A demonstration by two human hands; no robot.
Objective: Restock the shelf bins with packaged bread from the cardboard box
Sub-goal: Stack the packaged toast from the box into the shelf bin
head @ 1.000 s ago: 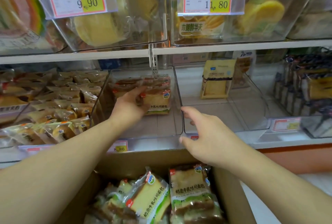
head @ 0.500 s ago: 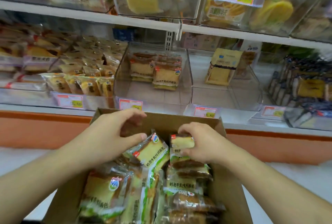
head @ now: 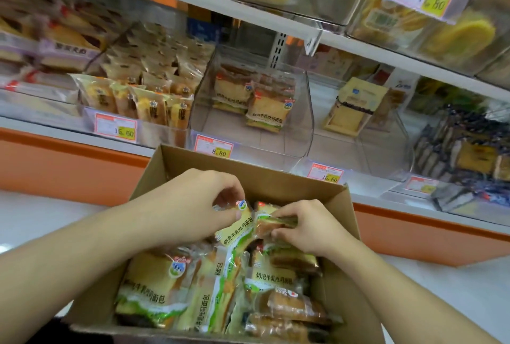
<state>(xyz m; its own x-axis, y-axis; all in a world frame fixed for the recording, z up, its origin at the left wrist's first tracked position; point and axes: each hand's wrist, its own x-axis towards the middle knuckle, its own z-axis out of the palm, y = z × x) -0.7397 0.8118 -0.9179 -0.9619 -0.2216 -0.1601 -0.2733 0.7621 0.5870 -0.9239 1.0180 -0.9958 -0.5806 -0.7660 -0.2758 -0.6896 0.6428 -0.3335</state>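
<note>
An open cardboard box point(head: 198, 160) in front of the shelf holds several packs of toast bread in clear green-and-yellow wrappers. My left hand point(head: 193, 205) pinches the top corner of one upright pack point(head: 238, 229) at the far end of the box. My right hand point(head: 300, 229) grips a second pack point(head: 266, 219) right beside it, fingers curled over its top edge. Above the box, a clear shelf bin point(head: 307, 123) with an 8.80 tag holds a few packs of the same bread point(head: 266, 107) at its back.
Left of that bin a bin point(head: 91, 111) is full of small bread packs. To its right a nearly bare bin point(head: 397, 134) holds one yellow pack point(head: 353, 107). Dark-wrapped goods point(head: 466, 150) sit farther right. An upper shelf point(head: 276, 12) of bins hangs overhead.
Both hands left the shelf bin, dropped into the box and closed on two packs at its far end. The view tilted down and to the left.
</note>
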